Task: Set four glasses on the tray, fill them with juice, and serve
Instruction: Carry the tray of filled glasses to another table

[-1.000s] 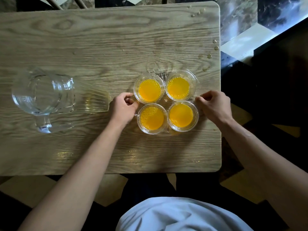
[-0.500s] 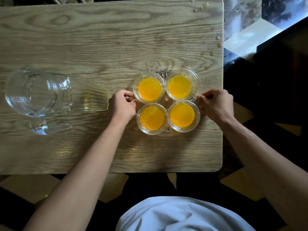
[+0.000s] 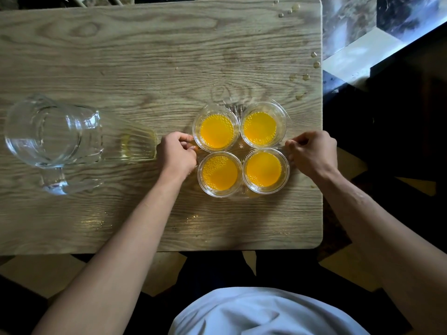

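Four glasses [image 3: 240,149] clustered on tray [image 3: 242,107], table [image 3: 145,56] right; pitcher [image 3: 55,136] far left.

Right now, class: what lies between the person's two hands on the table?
In the head view, four glasses of orange juice in a two-by-two cluster on a clear tray lie between the left hand and right hand, which grip the tray's sides.

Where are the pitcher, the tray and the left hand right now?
pitcher [image 3: 43,131]: head view, on the inside of its clear mouth.
tray [image 3: 238,108]: head view, on its clear far rim behind the glasses.
left hand [image 3: 175,154]: head view, on the back of the hand.
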A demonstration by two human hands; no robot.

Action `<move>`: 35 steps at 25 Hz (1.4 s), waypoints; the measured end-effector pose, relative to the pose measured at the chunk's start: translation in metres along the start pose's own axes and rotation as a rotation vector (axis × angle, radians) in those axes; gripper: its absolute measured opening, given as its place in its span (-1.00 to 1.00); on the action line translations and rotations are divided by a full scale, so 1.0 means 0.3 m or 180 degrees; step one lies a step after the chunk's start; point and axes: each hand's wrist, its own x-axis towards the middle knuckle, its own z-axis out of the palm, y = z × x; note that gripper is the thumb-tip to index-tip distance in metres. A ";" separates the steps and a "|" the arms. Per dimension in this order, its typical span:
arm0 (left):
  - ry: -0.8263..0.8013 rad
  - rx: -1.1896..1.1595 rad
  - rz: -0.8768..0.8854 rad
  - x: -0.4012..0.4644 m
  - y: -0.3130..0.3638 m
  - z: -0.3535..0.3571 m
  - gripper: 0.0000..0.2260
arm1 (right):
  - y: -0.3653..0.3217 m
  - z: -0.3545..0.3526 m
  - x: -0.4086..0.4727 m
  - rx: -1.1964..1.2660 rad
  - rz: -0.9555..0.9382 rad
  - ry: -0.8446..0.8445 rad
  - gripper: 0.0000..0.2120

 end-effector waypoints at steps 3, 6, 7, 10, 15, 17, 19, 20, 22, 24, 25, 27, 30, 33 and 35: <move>0.0006 0.0052 0.0052 -0.008 -0.008 0.001 -0.77 | 0.010 -0.001 -0.017 0.0036 -0.0046 -0.0005 -0.84; -0.0014 0.0087 0.0106 -0.021 -0.017 -0.005 -0.78 | 0.014 -0.003 -0.034 0.0006 -0.0066 0.0019 -0.84; -0.0021 0.0104 0.0129 -0.024 -0.022 -0.006 -0.78 | 0.015 -0.004 -0.040 -0.0002 -0.0070 0.0029 -0.84; -0.0015 0.0144 0.0192 -0.038 -0.031 -0.019 -0.79 | 0.019 -0.003 -0.060 0.0030 -0.0045 0.0028 -0.84; -0.0065 0.0062 0.0239 -0.058 -0.049 -0.035 -0.79 | 0.014 -0.008 -0.103 0.0036 -0.0053 0.0067 -0.84; -0.0097 0.0010 0.0236 -0.070 -0.057 -0.045 -0.80 | 0.012 -0.014 -0.130 0.0032 -0.0095 0.0098 -0.84; -0.0120 0.0006 0.0271 -0.078 -0.068 -0.052 -0.81 | 0.009 -0.020 -0.156 0.0056 -0.0090 0.0123 -0.85; -0.0139 -0.0015 0.0297 -0.079 -0.075 -0.054 -0.81 | 0.008 -0.022 -0.167 0.0085 -0.0078 0.0131 -0.85; -0.0177 -0.0099 0.0344 -0.085 -0.094 -0.062 -0.81 | 0.007 -0.022 -0.194 0.0132 -0.0060 0.0159 -0.86; -0.0182 -0.0093 0.0395 -0.093 -0.111 -0.073 -0.82 | 0.007 -0.019 -0.221 0.0153 -0.0061 0.0195 -0.86; -0.0176 -0.0064 0.0412 -0.100 -0.118 -0.080 -0.82 | 0.007 -0.016 -0.236 0.0159 -0.0063 0.0206 -0.86; -0.0169 -0.0066 0.0445 -0.114 -0.131 -0.094 -0.83 | 0.006 -0.009 -0.263 0.0148 -0.0072 0.0228 -0.85; -0.0185 -0.0086 0.0549 -0.142 -0.149 -0.127 -0.85 | 0.004 0.001 -0.302 0.0161 -0.0091 0.0246 -0.84; -0.0160 -0.0106 0.0592 -0.180 -0.163 -0.163 -0.84 | 0.002 0.013 -0.334 0.0209 -0.0134 0.0270 -0.85; -0.0131 -0.0167 0.0565 -0.201 -0.173 -0.180 -0.83 | -0.002 0.016 -0.353 0.0225 -0.0176 0.0269 -0.85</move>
